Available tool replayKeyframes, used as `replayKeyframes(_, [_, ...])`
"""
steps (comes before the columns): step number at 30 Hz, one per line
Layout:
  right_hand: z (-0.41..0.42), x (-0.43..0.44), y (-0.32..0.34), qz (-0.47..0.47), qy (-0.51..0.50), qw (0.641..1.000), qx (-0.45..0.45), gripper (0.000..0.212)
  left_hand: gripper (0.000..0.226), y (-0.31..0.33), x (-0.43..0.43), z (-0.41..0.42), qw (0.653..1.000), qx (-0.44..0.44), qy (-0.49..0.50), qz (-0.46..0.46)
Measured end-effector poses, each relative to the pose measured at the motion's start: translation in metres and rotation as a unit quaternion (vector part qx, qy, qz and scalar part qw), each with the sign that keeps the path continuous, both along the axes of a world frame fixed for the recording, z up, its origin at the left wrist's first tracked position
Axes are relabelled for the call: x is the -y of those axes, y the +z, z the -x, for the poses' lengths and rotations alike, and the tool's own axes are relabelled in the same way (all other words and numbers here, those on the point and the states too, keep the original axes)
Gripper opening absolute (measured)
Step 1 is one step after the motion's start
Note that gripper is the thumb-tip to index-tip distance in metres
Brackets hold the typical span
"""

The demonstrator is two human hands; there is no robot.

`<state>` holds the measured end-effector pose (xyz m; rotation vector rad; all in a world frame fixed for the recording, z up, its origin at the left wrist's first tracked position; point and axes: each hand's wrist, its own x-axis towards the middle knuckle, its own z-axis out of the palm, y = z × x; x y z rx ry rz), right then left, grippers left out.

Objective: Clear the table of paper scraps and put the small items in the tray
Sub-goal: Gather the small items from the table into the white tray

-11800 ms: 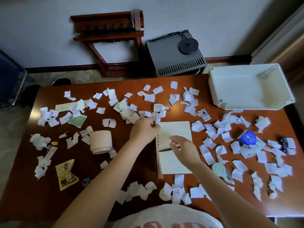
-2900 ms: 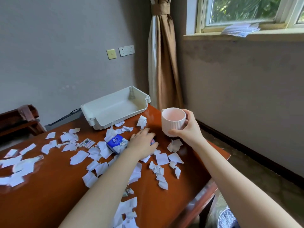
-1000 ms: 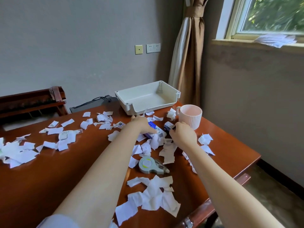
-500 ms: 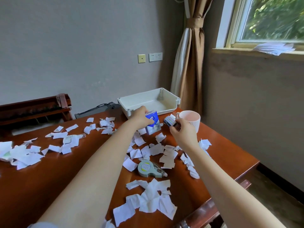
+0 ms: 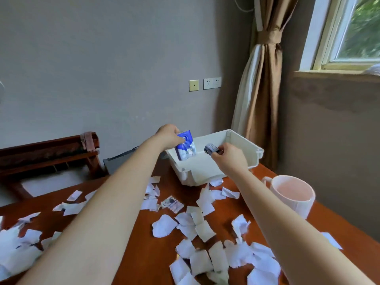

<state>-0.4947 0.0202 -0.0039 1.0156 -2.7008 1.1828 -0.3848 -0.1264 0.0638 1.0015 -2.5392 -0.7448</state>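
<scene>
The white tray [image 5: 242, 147] stands at the table's far corner. My left hand [image 5: 167, 136] holds a blue and white tissue pack [image 5: 186, 148] upright over the tray's left side. My right hand [image 5: 231, 159] pinches a small grey toy car [image 5: 211, 149] above the tray's middle. White paper scraps [image 5: 197, 225] lie scattered over the brown table [image 5: 156, 254] in front of the tray, with more at the left edge. A small printed card [image 5: 172, 204] lies among them.
A pink ribbed mug [image 5: 292, 195] stands at the right near the table's edge, beside my right forearm. A dark wooden rack [image 5: 47, 155] and a grey device [image 5: 119, 162] sit behind the table by the wall. A brown curtain [image 5: 261, 95] hangs behind the tray.
Both hands have lifted off the table and moved forward over the tray, the left carrying the tissue pack and the right the toy car. The view has shifted closer to the tray.
</scene>
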Motion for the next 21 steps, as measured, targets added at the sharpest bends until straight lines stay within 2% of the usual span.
replayKeyframes(4, [0.029, 0.057, -0.011, -0.051, 0.017, 0.998, 0.011, 0.031, 0.005, -0.023, 0.034, 0.033, 0.995, 0.093, -0.032, 0.015])
replayKeyframes(7, [0.044, 0.091, -0.020, -0.078, 0.039, 0.996, 0.024, 0.029, 0.007, -0.033, 0.050, 0.054, 0.977, 0.188, -0.075, 0.071])
replayKeyframes(10, [0.056, 0.115, -0.031, -0.097, 0.047, 0.994, 0.026, 0.035, 0.008, -0.048, 0.064, 0.070, 0.957, 0.251, -0.076, 0.124])
replayKeyframes(12, [0.059, 0.124, -0.039, -0.107, 0.045, 0.993, 0.025, 0.036, 0.014, -0.058, 0.070, 0.075, 0.948, 0.267, -0.068, 0.158])
replayKeyframes(14, [0.059, 0.129, -0.044, -0.119, 0.046, 0.991, 0.034, 0.028, 0.009, -0.060, 0.071, 0.075, 0.939, 0.275, -0.060, 0.200])
replayKeyframes(18, [0.053, 0.126, -0.052, -0.134, 0.062, 0.986, 0.072, 0.025, 0.024, -0.058, 0.069, 0.072, 0.911, 0.284, -0.047, 0.296])
replayKeyframes(21, [0.052, 0.121, -0.056, -0.119, 0.070, 0.987, 0.085, 0.016, 0.020, -0.062, 0.066, 0.067, 0.914, 0.313, -0.055, 0.252])
